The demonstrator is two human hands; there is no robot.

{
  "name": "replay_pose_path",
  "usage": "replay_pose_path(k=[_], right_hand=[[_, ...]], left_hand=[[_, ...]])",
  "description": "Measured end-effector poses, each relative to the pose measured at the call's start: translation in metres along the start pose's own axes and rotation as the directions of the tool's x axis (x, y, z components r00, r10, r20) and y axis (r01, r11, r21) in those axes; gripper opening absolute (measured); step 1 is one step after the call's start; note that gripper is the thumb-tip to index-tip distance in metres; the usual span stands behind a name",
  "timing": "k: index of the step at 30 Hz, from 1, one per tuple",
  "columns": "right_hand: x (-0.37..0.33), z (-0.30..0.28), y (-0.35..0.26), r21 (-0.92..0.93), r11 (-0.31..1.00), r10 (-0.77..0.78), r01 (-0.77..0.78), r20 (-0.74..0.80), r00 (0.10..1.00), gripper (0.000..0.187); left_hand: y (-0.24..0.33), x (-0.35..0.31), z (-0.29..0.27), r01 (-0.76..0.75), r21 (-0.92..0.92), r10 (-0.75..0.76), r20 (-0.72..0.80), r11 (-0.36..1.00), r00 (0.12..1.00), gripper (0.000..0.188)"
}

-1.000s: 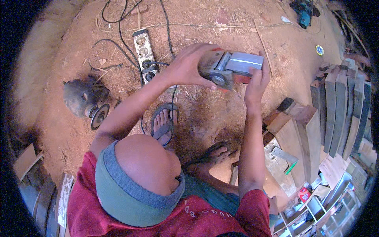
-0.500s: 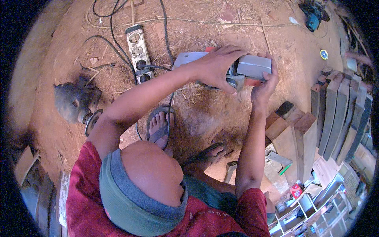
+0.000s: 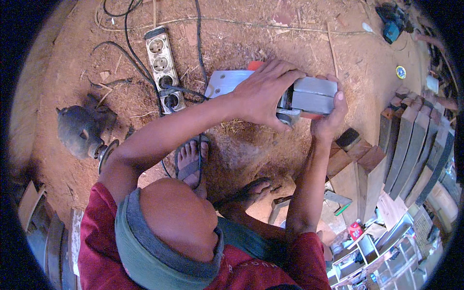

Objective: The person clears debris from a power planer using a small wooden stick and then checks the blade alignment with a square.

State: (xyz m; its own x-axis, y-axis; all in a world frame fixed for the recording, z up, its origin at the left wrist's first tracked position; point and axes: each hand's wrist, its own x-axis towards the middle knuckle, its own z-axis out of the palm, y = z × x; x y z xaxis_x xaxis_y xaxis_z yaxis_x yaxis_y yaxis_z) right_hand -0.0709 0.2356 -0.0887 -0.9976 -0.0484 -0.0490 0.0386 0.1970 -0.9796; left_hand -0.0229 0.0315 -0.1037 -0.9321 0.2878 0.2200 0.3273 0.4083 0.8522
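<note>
An electric hand planer [image 3: 315,93] is held in the air in front of me, its silver sole plates facing up. The longer plate runs out to the left, and orange parts of the body show at its edges. My left hand [image 3: 263,92] is closed across the middle, beside the dark gap between the plates, with the thumb on the near side and the fingers over the far side. Around the right end of the planer, my right hand [image 3: 331,113] is wrapped with its fingertips at the short plate. The underside of the planer is hidden.
A power strip [image 3: 160,63] with plugged-in black cords lies at the left. An angle grinder [image 3: 79,128] rests near my left forearm. Wooden beams [image 3: 406,145] are stacked at the right, near a tray of small items [image 3: 369,251]. Wood shavings cover the dirt floor.
The planer is turned a little, so more of its long plate shows. Both hands keep their grip on it. The whole view has shifted slightly.
</note>
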Motion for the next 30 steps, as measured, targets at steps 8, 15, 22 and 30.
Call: replay_pose_path(k=[8,15,22,30], right_hand=[[-0.007,-0.003,-0.007,-0.058,0.998,0.005,-0.004,0.028,1.0,0.05],[-0.014,0.005,-0.026,-0.162,0.985,0.068,-0.064,0.021,0.997,0.05],[-0.014,0.002,-0.017,-0.247,0.969,-0.029,0.022,-0.022,0.999,0.052],[-0.021,0.004,-0.027,-0.118,0.992,-0.033,0.038,0.046,0.998,0.047]], left_hand=[[0.001,-0.004,0.001,-0.039,-0.008,0.038,-0.05,0.999,0.998,0.103],[-0.001,0.0,0.002,-0.062,0.01,0.062,0.005,0.998,0.998,0.109],[-0.006,0.004,0.004,-0.104,-0.014,0.105,0.049,0.994,0.993,0.109],[0.004,-0.004,-0.002,-0.082,0.021,0.08,0.088,0.996,0.993,0.108]])
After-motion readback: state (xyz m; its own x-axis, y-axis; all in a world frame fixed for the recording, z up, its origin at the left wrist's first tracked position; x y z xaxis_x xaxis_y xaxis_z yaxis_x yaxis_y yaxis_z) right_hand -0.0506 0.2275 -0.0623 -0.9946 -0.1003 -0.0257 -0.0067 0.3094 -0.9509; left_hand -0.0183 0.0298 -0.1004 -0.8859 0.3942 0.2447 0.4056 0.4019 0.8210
